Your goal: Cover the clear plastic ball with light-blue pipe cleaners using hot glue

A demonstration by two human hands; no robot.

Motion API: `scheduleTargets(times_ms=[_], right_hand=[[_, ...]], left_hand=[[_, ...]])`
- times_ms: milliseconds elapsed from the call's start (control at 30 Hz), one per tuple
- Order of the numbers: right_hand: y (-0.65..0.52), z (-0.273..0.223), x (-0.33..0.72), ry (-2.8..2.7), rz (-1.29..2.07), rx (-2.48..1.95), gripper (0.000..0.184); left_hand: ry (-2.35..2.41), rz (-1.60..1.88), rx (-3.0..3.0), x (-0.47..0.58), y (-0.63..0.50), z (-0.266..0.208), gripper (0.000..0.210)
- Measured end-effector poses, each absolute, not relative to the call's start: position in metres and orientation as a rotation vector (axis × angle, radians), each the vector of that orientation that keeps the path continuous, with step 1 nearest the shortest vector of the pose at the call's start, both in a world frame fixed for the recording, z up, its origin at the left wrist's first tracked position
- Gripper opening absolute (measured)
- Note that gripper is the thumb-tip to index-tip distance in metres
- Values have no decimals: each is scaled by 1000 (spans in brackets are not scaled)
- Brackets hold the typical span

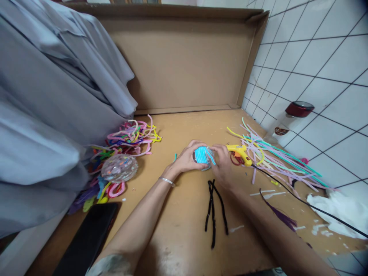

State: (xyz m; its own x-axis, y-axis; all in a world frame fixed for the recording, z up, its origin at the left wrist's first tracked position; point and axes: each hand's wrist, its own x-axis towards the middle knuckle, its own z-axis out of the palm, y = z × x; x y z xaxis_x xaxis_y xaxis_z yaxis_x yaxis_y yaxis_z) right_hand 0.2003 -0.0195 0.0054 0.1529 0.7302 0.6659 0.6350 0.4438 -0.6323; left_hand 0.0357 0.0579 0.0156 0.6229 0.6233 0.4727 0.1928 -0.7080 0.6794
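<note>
Between my hands, over the middle of the table, is a small rounded object wrapped in bright blue pipe cleaner (202, 155). My left hand (186, 158) closes round its left side, with the thumb below and the fingers above. On its right side, the fingers of my right hand (220, 161) are closed at a strand of the blue pipe cleaner; the fingertips are partly hidden. Just right of that hand lies a yellow glue gun (240, 153) with a black cord. Black pipe cleaners (213, 214) lie nearer me, below the hands.
Loose pipe cleaners (276, 157) spread at the right, near a red-lidded jar (287, 120) by the tiled wall. At left are a colourful pile (138, 134), a clear plastic container (119, 168) and a black phone (87, 237). White tissue (342, 214) lies far right; cardboard (184, 65) stands behind.
</note>
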Motion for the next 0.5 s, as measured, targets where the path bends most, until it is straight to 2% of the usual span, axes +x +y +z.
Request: scheduleTargets(times_ms=[500], right_hand=[[-21,8,212,-1697,-183,-1204,13]], left_hand=[[622,1013,2261,39,53,18,65]])
